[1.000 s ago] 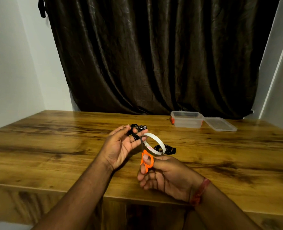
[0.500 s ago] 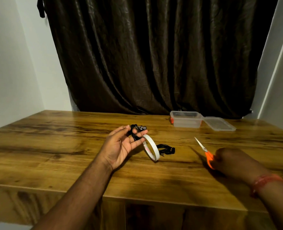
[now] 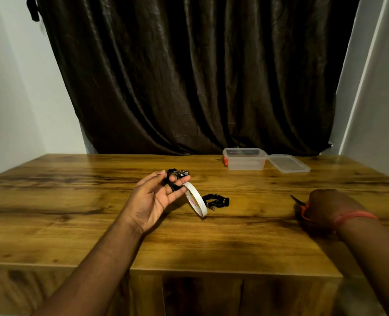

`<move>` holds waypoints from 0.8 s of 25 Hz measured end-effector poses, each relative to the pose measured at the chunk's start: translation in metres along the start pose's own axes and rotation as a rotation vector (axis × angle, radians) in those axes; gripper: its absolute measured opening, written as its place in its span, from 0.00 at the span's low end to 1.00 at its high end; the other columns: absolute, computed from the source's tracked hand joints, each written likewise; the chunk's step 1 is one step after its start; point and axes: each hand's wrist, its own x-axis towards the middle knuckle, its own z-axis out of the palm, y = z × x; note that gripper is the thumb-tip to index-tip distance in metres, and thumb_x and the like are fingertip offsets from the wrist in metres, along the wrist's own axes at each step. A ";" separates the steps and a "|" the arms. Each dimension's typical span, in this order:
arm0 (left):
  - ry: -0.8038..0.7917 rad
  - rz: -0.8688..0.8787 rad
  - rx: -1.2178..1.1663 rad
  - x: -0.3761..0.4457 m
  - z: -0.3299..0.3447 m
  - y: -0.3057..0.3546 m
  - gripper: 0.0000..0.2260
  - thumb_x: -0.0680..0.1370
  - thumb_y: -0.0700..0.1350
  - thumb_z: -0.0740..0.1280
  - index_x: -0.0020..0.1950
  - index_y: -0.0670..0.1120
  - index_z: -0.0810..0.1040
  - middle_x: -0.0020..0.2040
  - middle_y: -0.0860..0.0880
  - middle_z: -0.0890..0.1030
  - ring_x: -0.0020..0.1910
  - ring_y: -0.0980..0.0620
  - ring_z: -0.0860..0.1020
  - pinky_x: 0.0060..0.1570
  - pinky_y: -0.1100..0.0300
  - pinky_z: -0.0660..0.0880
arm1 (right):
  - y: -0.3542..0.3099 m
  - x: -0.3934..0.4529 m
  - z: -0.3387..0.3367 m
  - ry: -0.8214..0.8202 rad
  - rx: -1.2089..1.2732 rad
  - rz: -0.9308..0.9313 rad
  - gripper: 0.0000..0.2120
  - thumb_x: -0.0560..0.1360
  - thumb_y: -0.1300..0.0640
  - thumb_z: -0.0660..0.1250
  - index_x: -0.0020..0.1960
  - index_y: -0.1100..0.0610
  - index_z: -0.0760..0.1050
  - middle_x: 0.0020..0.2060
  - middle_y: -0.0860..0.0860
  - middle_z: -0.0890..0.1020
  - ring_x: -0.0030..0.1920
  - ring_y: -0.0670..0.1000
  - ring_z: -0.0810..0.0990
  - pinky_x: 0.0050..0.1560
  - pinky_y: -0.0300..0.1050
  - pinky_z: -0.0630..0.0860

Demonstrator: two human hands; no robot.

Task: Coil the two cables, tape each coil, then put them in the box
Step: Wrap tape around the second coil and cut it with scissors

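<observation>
Fingers (image 3: 179, 180) of the left hand (image 3: 153, 199) curl round a small coil of thin black cable (image 3: 174, 179), held palm-up above the wooden desk (image 3: 75, 201).

From that coil hangs a white ring-shaped tape roll (image 3: 197, 201), tilted, its low edge near the desk. Just beside it lies a second coiled black cable (image 3: 216, 200). At the right, the right hand (image 3: 325, 208) grips orange-handled scissors (image 3: 301, 206) on the desk. At the far edge stands a clear plastic box (image 3: 244, 159), open, its lid (image 3: 288, 163) alongside.
</observation>
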 end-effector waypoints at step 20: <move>-0.057 -0.012 0.009 -0.003 0.001 -0.002 0.07 0.81 0.40 0.58 0.45 0.40 0.72 0.43 0.41 0.77 0.62 0.34 0.78 0.55 0.40 0.79 | -0.149 -0.080 0.027 -0.036 1.262 -0.645 0.08 0.78 0.60 0.67 0.52 0.49 0.79 0.41 0.50 0.79 0.35 0.47 0.78 0.36 0.44 0.78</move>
